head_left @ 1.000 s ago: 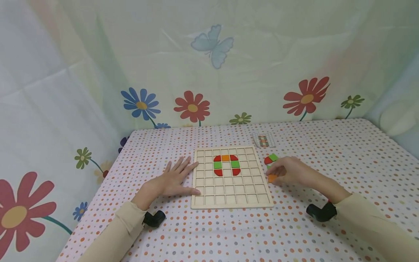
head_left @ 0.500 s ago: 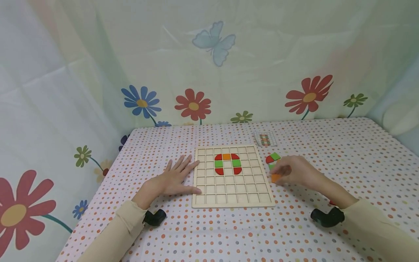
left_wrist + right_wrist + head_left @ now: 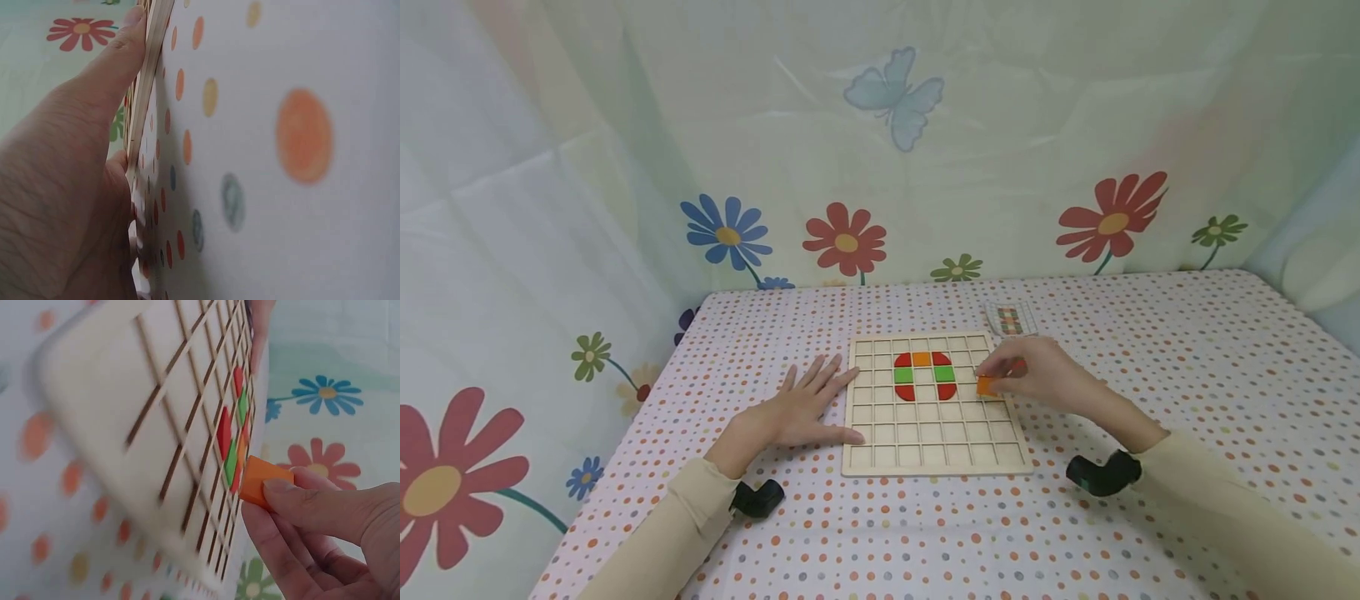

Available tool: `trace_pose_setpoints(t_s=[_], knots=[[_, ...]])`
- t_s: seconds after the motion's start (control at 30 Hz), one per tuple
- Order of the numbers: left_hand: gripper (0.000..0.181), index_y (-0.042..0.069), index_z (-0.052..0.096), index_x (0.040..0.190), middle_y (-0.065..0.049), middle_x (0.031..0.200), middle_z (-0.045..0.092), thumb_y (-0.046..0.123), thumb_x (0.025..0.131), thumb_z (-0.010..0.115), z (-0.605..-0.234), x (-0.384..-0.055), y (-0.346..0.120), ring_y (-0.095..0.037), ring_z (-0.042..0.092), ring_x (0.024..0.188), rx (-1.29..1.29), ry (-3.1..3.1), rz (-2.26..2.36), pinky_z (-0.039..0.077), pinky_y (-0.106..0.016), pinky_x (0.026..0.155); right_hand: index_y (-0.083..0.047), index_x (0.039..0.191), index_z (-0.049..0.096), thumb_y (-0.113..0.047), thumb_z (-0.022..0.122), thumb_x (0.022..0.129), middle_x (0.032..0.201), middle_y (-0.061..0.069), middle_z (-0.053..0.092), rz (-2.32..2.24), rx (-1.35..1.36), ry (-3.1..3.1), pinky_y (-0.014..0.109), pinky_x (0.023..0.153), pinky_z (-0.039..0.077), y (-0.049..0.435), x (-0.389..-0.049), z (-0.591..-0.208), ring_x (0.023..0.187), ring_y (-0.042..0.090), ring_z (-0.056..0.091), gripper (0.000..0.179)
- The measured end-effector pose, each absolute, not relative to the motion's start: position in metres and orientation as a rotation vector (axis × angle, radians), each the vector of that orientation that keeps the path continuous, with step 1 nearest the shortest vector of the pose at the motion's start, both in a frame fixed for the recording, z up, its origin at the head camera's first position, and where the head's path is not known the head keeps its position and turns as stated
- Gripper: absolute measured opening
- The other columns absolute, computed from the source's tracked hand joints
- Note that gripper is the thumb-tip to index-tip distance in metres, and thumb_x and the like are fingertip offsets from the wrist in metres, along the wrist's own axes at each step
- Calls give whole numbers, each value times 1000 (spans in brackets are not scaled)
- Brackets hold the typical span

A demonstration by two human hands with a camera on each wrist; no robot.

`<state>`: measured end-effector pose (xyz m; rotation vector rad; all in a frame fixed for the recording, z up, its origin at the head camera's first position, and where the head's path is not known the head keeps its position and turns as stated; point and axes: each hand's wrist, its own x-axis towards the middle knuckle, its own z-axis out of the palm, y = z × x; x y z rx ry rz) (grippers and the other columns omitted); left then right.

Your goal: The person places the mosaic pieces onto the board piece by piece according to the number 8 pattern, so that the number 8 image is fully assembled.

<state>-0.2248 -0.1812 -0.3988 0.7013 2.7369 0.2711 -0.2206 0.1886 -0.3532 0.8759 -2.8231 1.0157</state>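
Note:
An orange square tile (image 3: 261, 478) is pinched between thumb and fingers of my right hand (image 3: 1037, 373), above the right side of the wooden grid board (image 3: 895, 457). Set in the board's cells are red rounded corner tiles (image 3: 905, 392), green square tiles (image 3: 903, 375) and another orange tile (image 3: 921, 359), forming a ring around bare cells. My left hand (image 3: 797, 413) lies with fingers spread at the board's left edge. In the left wrist view its thumb (image 3: 128, 44) rests on the board's rim.
A small pattern card (image 3: 1011, 319) lies behind the board on the dotted tablecloth (image 3: 910, 542). Loose tiles right of the board are mostly hidden by my right hand; a bit of red shows. A flowered curtain (image 3: 760, 150) hangs behind the table.
My right hand has lifted the orange tile from the table beside the board and carried it left over the board's right side. My left hand has stayed in place.

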Motion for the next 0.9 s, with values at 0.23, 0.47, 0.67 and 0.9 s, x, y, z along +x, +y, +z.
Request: trace_pose_setpoints(t_s=[0.23,0.47,0.67,0.9], knots=[[107,29,9,170,-6,176,-5,81,90,56,-400,-227,-182,-31,-10,161,709,2732,267,-4,-65,125,0,99,80,8,79,87,97,7,75,1134,1056,-2793,35,77,63,147,-238,-354,85,20,68,15],[105,30,9,170,-6,176,-5,81,91,55,-399,-227,-183,-31,-11,161,721,2725,261,-5,-66,124,-1,97,80,9,78,88,93,6,72,1164,1095,-2825,31,76,60,126,-248,-366,84,18,67,14],[105,30,9,170,-5,176,-5,81,90,55,-399,-226,-181,-31,-11,161,707,2726,250,-5,-65,125,-2,98,81,10,78,88,90,3,70,1140,1055,-2854,27,73,57,122,-249,-374,83,16,66,16],[107,29,10,170,-6,176,-4,82,90,55,-400,-227,-181,-31,-8,161,694,2739,242,-4,-64,125,0,98,81,11,78,87,89,4,69,1072,1023,-2905,30,74,60,118,-248,-370,84,19,70,16]])
